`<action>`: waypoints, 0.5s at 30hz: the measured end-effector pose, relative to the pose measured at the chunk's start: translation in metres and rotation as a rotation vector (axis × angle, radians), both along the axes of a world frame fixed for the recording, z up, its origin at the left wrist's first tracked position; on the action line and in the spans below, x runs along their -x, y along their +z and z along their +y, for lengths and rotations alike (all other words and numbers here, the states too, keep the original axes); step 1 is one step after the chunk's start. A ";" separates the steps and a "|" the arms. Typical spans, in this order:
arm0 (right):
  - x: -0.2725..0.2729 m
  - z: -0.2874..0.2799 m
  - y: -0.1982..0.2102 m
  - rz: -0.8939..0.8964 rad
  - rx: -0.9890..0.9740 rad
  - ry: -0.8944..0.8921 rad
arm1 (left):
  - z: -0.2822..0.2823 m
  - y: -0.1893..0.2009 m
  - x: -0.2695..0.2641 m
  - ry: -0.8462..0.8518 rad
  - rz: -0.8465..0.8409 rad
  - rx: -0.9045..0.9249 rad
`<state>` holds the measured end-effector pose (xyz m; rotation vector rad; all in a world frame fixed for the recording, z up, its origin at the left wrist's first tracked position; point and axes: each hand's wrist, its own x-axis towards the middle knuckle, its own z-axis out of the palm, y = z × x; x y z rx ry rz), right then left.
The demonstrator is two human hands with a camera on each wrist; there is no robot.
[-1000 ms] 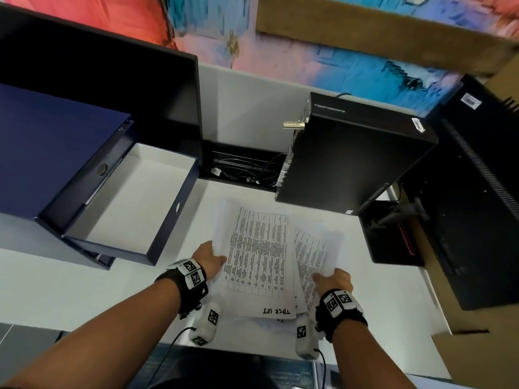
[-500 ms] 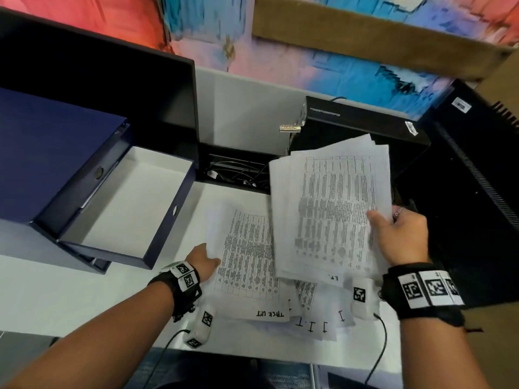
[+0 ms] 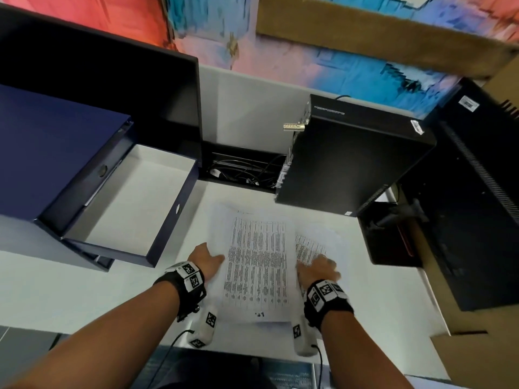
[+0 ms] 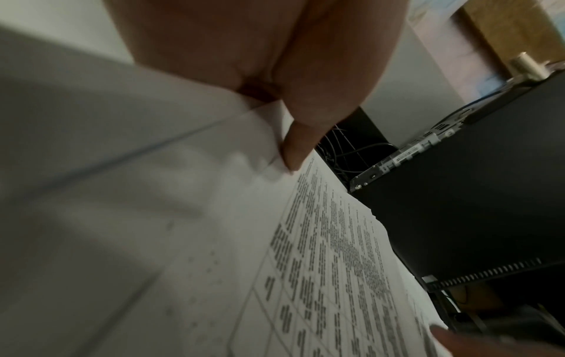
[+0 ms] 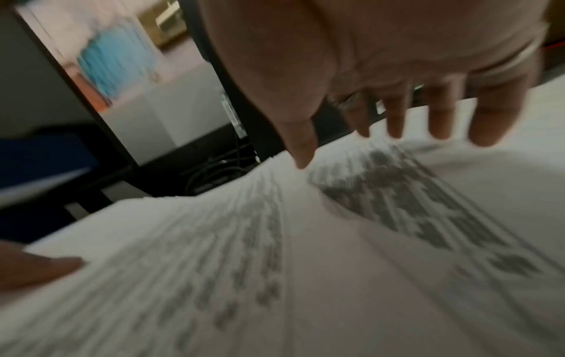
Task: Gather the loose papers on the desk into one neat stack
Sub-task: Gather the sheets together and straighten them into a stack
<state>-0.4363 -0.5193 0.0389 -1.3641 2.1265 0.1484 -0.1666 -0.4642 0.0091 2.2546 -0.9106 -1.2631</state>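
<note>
A pile of printed papers point(image 3: 257, 265) lies on the white desk point(image 3: 70, 290) in front of me, with table text on its top sheet. My left hand point(image 3: 207, 259) holds the pile's left edge. The left wrist view shows the thumb point(image 4: 298, 149) on top of the papers point(image 4: 321, 265) and the fingers hidden beneath a sheet. More sheets point(image 3: 309, 242) stick out slanted to the right of the pile. My right hand point(image 3: 317, 266) lies over them, its fingers point(image 5: 440, 120) straight and spread just at the blurred paper point(image 5: 214, 265).
A blue file box with an open white drawer point(image 3: 126, 209) stands at the left, in front of a dark monitor point(image 3: 112, 88). A black computer case point(image 3: 351, 169) leans behind the papers, beside a cable slot point(image 3: 241, 172). A black holder point(image 3: 390, 237) and cardboard point(image 3: 477, 360) stand at the right.
Half a second ago my right hand held a bundle of sheets up in the air. That bundle now lies on the pile, and the right hand is back down on the right-hand sheets.
</note>
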 end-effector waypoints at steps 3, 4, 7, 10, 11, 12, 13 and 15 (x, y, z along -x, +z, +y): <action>0.012 0.014 -0.002 0.061 0.015 -0.162 | 0.002 0.002 0.001 -0.043 -0.043 0.015; 0.014 0.015 -0.005 0.058 0.016 -0.180 | 0.002 0.002 0.000 -0.049 -0.046 0.020; 0.020 0.012 -0.006 -0.029 0.038 -0.294 | 0.001 0.005 0.000 -0.067 -0.062 0.029; 0.027 0.006 -0.002 -0.147 0.064 -0.423 | 0.000 0.005 -0.001 -0.071 -0.083 0.034; 0.029 0.006 -0.001 -0.176 0.085 -0.449 | 0.000 0.005 0.000 -0.076 -0.086 0.028; 0.031 0.005 -0.001 -0.193 0.102 -0.467 | 0.000 0.004 -0.001 -0.076 -0.088 0.023; 0.031 0.007 0.002 -0.210 0.122 -0.466 | 0.000 0.005 0.000 -0.079 -0.092 0.024; 0.031 0.009 0.011 -0.226 0.151 -0.444 | 0.000 0.006 0.000 -0.083 -0.094 0.033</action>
